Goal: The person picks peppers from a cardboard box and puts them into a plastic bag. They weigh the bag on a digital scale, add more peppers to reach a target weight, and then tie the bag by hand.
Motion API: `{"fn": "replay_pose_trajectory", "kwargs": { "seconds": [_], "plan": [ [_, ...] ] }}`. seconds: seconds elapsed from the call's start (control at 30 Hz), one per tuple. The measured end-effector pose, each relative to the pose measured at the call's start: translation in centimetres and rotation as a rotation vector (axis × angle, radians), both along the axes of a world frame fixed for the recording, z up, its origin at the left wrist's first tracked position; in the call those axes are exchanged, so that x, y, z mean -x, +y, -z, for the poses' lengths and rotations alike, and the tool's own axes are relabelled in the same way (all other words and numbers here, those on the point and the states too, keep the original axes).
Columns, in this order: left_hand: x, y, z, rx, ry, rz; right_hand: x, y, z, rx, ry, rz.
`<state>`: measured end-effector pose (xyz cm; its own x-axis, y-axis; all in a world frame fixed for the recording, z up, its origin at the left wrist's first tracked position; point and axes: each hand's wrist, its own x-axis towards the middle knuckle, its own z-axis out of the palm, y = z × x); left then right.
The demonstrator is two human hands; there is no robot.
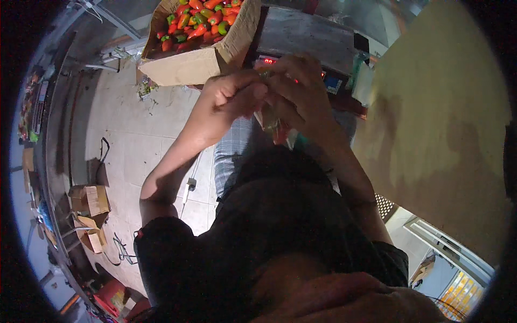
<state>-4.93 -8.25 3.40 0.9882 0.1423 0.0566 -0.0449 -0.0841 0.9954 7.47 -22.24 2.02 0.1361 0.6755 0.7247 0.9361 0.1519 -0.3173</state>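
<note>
My left hand and my right hand meet in front of me, both with fingers closed at the top of a small clear plastic bag. Something reddish and greenish shows through its lower part, which hangs over my lap; I cannot make out the contents well. Behind my hands stands a weighing scale with a flat grey metal top and a lit red display, partly hidden by my fingers. Beyond my left hand is an open cardboard box full of small red, orange and green peppers.
A large pale board rises close on my right. On the tiled floor to the left lie an open small carton, a cable with a plug and scraps of leaves. A metal shelf frame runs along the far left.
</note>
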Motion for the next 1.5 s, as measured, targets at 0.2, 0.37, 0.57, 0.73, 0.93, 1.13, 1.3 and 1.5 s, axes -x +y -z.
{"fn": "replay_pose_trajectory", "kwargs": {
  "seconds": [0.2,0.37,0.57,0.73,0.93,1.13,1.3,1.5],
  "plan": [
    [1.2,-0.6,0.3,0.766,0.066,-0.054,0.6,0.5,1.0,-0.017,0.130,-0.046],
    [0.7,0.0,3.1,0.952,0.059,-0.012,1.5,0.4,3.6,0.019,0.376,-0.029],
    [-2.2,-1.1,0.9,0.231,-0.008,0.032,1.6,-3.7,1.6,-0.065,0.514,0.141],
    [-6.8,-2.4,-0.7,0.083,-0.254,0.099,6.8,-13.1,-7.2,-0.027,0.261,0.726],
    [-14.8,-1.0,6.0,-0.389,-0.357,0.022,10.3,-33.6,-3.6,0.072,1.191,0.307],
    [-15.1,4.2,8.4,-0.396,-0.238,-0.224,14.1,-48.8,10.9,0.046,1.697,0.742],
    [-18.6,-4.3,14.6,-0.502,-0.513,0.031,17.5,-62.7,31.6,0.149,1.718,1.447],
    [-26.4,-17.8,19.1,-0.737,-0.417,0.301,18.7,-52.1,39.6,0.538,1.834,1.236]
  ]
}}
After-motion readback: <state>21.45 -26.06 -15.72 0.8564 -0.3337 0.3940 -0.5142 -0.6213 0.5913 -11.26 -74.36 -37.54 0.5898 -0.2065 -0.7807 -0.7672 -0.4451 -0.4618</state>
